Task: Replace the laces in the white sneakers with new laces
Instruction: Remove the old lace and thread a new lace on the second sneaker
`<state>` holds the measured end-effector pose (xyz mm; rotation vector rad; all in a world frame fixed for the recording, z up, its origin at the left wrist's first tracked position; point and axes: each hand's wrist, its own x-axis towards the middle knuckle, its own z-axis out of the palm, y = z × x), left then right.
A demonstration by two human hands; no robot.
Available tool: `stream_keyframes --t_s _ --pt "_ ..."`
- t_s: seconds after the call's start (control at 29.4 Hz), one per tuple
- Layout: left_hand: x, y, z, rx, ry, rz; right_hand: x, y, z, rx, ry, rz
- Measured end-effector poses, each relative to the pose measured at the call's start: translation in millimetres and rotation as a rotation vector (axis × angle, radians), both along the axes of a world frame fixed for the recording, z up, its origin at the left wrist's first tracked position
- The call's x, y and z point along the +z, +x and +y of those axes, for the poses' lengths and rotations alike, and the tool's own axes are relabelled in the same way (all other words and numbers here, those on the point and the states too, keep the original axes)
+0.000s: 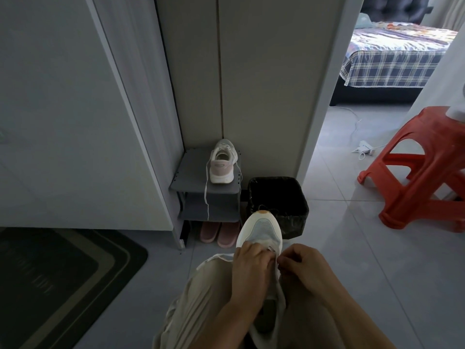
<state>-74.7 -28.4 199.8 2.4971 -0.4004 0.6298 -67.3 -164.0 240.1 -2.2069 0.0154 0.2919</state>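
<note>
In the head view, the sneaker (261, 229) lies on the person's lap under both hands, toe pointing away from them. The left hand (251, 268) grips its upper with curled fingers. The right hand (305, 269), curled just beside it, seems to pinch a lace (277, 264). Well beyond the hands, a second sneaker (222, 162) stands on a shoe rack (191, 182).
</note>
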Motion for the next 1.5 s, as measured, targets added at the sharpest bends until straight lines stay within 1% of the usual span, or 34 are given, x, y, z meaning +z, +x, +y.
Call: stream_keyframes --t_s 0.03,0.1,0.17,0.2,0.27,0.31,0.34,0.37,0.44,0.48,0.51,0.54,0.61,0.65,0.68,0.75,0.78,0.82,0.85,0.88,0.92,0.99,1.09,1.19,1.26,1.29,1.33,1.4,1.43,1.5 --pt "0 -1 2 -0.012 -0.011 -0.026 1 2 0 0.015 -0.009 0.009" --pt "-2 -6 11 -0.006 -0.079 -0.007 3 4 -3 0.014 -0.026 0.008" --pt "-3 -12 24 0.099 -0.163 0.066 2 3 -14 -0.055 -0.019 -0.018" --pt "-3 -14 32 0.165 -0.237 0.129 1 3 -25 -0.13 0.04 -0.014" --pt "-3 -17 45 0.232 -0.42 0.285 0 2 -57 -0.341 0.212 0.023" --pt "-5 -16 51 0.228 -0.498 0.311 -3 2 -79 -0.455 0.257 0.041" --pt "-6 -15 57 0.236 -0.542 0.325 -6 1 -103 -0.575 0.262 0.055" --pt "-10 -13 63 0.241 -0.561 0.323 -13 -2 -128 -0.701 0.235 0.061" --pt "-16 -8 73 0.272 -0.512 0.33 -29 -12 -169 -0.913 0.064 0.105" --pt "-17 -7 76 0.271 -0.492 0.365 -39 -17 -185 -0.973 -0.037 0.149" --pt "-19 -6 79 0.255 -0.494 0.402 -51 -19 -198 -0.984 -0.118 0.189" --pt "-18 -6 79 0.233 -0.504 0.448 -58 -19 -203 -0.953 -0.197 0.231" --pt "-18 -4 78 0.19 -0.501 0.503 -60 -13 -185 -0.816 -0.372 0.254" --pt "-19 -2 77 0.18 -0.469 0.522 -57 -8 -164 -0.725 -0.453 0.214" --pt "-19 0 77 0.178 -0.427 0.545 -50 -2 -139 -0.627 -0.476 0.114" --pt "-19 6 76 0.177 -0.336 0.592 -35 6 -89 -0.343 -0.389 -0.105" --pt "-19 10 76 0.176 -0.317 0.607 -27 9 -64 -0.158 -0.34 -0.173" --pt "-17 12 75 0.164 -0.324 0.6 -18 9 -40 0.032 -0.321 -0.168" --pt "-15 14 74 0.146 -0.343 0.58 -12 9 -22 0.175 -0.312 -0.122" --pt "-13 15 72 0.121 -0.355 0.541 -6 8 -9 0.249 -0.304 -0.065" --pt "-10 15 71 0.1 -0.35 0.504 -3 9 -3 0.279 -0.284 -0.041" --pt "-5 16 70 0.061 -0.332 0.44 1 11 -6 0.274 -0.245 -0.048" --pt "-2 17 74 0.041 -0.304 0.396 7 9 -29 0.227 -0.282 -0.096" --pt "-3 18 78 0.063 -0.263 0.331 4 5 -71 0.001 -0.311 -0.234" --pt "-4 14 78 0.075 -0.278 0.274 -2 -3 -101 -0.182 -0.368 -0.263" --pt "-5 11 76 0.078 -0.323 0.252 -5 -8 -114 -0.254 -0.404 -0.249" --pt "-6 8 74 0.088 -0.395 0.261 -10 -12 -123 -0.293 -0.429 -0.228" --pt "-7 3 70 0.096 -0.534 0.362 -25 -17 -132 -0.295 -0.47 -0.133" --pt "-7 2 68 0.083 -0.561 0.415 -30 -18 -129 -0.268 -0.477 -0.081" --pt "-8 2 66 0.047 -0.542 0.498 -34 -16 -118 -0.16 -0.5 -0.031"
